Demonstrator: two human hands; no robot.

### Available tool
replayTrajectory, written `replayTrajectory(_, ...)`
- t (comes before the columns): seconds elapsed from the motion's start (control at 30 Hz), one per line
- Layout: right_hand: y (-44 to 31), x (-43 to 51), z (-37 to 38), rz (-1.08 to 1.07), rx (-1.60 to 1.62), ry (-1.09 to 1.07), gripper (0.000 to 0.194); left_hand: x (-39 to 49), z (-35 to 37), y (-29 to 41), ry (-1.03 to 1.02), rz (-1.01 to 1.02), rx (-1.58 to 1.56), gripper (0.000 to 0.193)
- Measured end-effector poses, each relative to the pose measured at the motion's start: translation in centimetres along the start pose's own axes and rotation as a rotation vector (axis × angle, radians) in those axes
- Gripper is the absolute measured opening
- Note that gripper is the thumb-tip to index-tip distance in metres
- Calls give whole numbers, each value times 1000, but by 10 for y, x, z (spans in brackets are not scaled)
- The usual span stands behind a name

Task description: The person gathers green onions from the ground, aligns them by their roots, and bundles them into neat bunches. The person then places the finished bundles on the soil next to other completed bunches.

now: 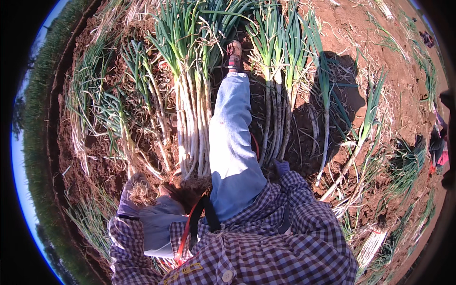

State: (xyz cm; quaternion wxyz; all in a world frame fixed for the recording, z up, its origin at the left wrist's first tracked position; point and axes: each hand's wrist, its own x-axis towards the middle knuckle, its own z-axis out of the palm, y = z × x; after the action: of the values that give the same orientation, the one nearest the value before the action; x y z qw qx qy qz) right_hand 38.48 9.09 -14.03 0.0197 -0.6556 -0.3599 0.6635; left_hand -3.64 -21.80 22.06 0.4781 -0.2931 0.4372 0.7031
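My left hand (132, 194), in a pale purple glove, grips the root end of a few long green onions (123, 148); their tangled roots (143, 194) stick out over the fingers. My right hand (281, 166), gloved too and partly hidden by its checked sleeve, closes at the lower ends of several green onion stalks (276, 117), whose leaves point away from me. Between my legs lies a thick bunch of green onions (192, 121), white shanks side by side, roots toward me. My outstretched leg in jeans (229, 131) runs along its right side.
Loose green onions (156, 110) lie on the reddish soil at the left, and a single stalk (325, 131) at the right. Farther right are a tied bundle (372, 245) and part of another person (440, 142). A red strap (185, 231) crosses my lap. Grass (39, 142) borders the field.
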Motion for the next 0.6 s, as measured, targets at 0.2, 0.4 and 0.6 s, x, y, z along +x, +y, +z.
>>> replayTrajectory(0.2, -33, 5, 19, -379, 46, 322, 37, 14, -17, -4, -4, -1, 53, 16)
replayTrajectory(0.4, -76, 14, 28, -140, -419, 338, 53, 3, 7, 3, 26, -90, -19, 19)
replayTrajectory(0.6, -85, -7, 16, -264, -406, 279, 41, 5, 14, -8, 206, -136, -158, 19)
